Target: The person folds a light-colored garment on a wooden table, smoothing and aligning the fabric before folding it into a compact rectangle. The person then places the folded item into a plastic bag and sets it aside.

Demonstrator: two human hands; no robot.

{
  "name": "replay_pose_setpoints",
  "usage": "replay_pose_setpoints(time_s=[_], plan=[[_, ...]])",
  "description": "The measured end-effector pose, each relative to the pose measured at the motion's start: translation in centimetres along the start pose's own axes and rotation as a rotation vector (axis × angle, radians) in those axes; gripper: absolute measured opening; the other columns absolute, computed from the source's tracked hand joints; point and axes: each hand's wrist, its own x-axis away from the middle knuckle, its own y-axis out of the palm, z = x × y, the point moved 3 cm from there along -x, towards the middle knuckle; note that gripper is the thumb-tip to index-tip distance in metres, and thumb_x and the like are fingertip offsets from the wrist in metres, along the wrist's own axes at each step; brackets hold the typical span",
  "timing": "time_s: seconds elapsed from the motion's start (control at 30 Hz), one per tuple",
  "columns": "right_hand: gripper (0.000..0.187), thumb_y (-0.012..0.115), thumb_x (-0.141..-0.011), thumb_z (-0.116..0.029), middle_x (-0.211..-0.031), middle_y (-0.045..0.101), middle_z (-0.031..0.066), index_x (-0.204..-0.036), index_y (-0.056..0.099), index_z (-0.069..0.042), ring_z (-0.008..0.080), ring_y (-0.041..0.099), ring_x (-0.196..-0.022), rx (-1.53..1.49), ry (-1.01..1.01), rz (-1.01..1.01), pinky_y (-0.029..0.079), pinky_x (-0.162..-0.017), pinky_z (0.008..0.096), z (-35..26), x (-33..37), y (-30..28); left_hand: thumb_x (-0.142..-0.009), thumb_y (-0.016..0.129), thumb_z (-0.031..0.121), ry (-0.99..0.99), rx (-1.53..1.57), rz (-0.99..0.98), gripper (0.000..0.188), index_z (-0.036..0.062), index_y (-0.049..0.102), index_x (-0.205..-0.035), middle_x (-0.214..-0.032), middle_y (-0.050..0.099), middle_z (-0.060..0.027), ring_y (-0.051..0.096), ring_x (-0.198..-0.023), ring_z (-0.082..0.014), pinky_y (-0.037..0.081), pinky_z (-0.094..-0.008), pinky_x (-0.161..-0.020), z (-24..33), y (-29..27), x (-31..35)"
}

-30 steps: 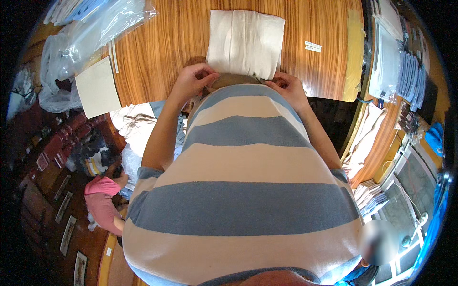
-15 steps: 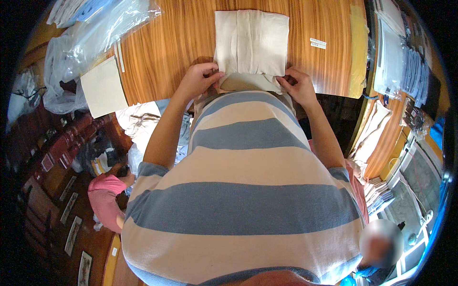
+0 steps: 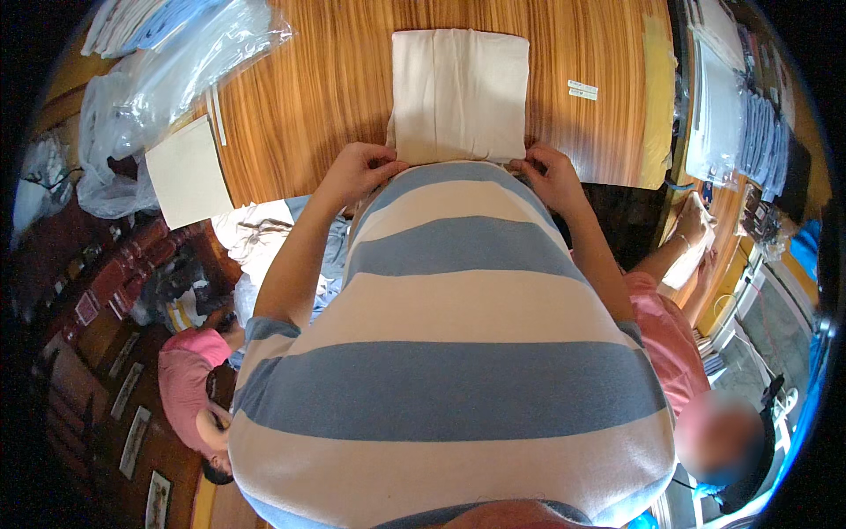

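A cream folded garment [image 3: 460, 95] lies flat on the wood-grain table, folded to a near square, with faint creases running across its length. Its near edge reaches the table's front, close against my striped shirt. My left hand [image 3: 361, 172] is at the near left corner, thumb and fingers pinched on the cloth. At the near right corner, my right hand [image 3: 550, 174] pinches the cloth in the same way. The lowest part of the garment between my hands is hidden by my shirt front.
Clear plastic bags [image 3: 189, 75] and a cream card sheet [image 3: 187, 172] lie at the left. Two small white labels [image 3: 582, 90] are on the table, right of the garment. Co-workers in pink bend at left [image 3: 189, 379] and right [image 3: 667, 335]. Stacked folded clothes [image 3: 765, 141] stand far right.
The garment sits slightly nearer to me and looks smoother; the loose flap at its near edge no longer shows. The right co-worker now reaches onto a cream garment at the right.
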Motion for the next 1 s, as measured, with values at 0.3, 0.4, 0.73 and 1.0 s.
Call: replay_pose_setpoints(time_s=[0.3, 0.4, 0.73, 1.0], plan=[[0.023, 0.079, -0.082, -0.016, -0.108, 0.068, 0.0145, -0.102, 0.073, -0.004, 0.0362, 0.066, -0.101, 0.212, -0.399, 0.105, 0.056, -0.087, 0.0461, 0.7, -1.0, -0.4, -0.088, 0.075, 0.020, 0.502, -0.550, 0.173, 0.014, 0.0081, 0.070, -0.093, -0.085, 0.069, -0.0082, 0.071, -0.077, -0.0337, 0.055, -0.0455, -0.064, 0.5, -0.9, -0.3], [0.021, 0.079, -0.084, -0.018, -0.104, 0.067, 0.0152, -0.097, 0.074, -0.003, 0.0363, 0.066, -0.100, 0.164, -0.337, 0.033, 0.055, -0.086, 0.0461, 2.1, 0.5, 1.1, -0.090, 0.074, 0.021, 0.354, -0.380, 0.124, 0.014, 0.0083, 0.074, -0.095, -0.084, 0.072, -0.0089, 0.071, -0.077, -0.0335, 0.056, -0.0440, -0.067, 0.0, 0.0, 0.9], [0.025, 0.076, -0.092, -0.030, -0.098, 0.066, 0.0149, -0.097, 0.075, -0.005, 0.0373, 0.066, -0.097, -0.021, 0.108, -0.078, 0.053, -0.087, 0.0477, 0.0, 1.5, 0.2, -0.091, 0.077, 0.036, 0.043, -0.297, 0.275, 0.033, 0.0080, 0.078, -0.108, -0.083, 0.073, -0.0130, 0.071, -0.073, -0.0262, 0.055, -0.0416, -0.064, 3.4, -1.4, 0.4], [0.056, 0.064, -0.099, -0.037, -0.152, 0.053, 0.0128, -0.147, 0.054, -0.012, 0.0372, 0.047, -0.142, 0.512, -0.449, 0.391, 0.036, -0.118, 0.0528, -6.7, -4.8, 3.4, -0.087, 0.071, 0.063, 0.578, -0.674, 0.437, 0.087, 0.0146, 0.047, -0.155, -0.166, 0.035, -0.0153, 0.027, -0.155, -0.0419, 0.027, -0.0587, -0.122, 6.8, 4.4, -4.6]])
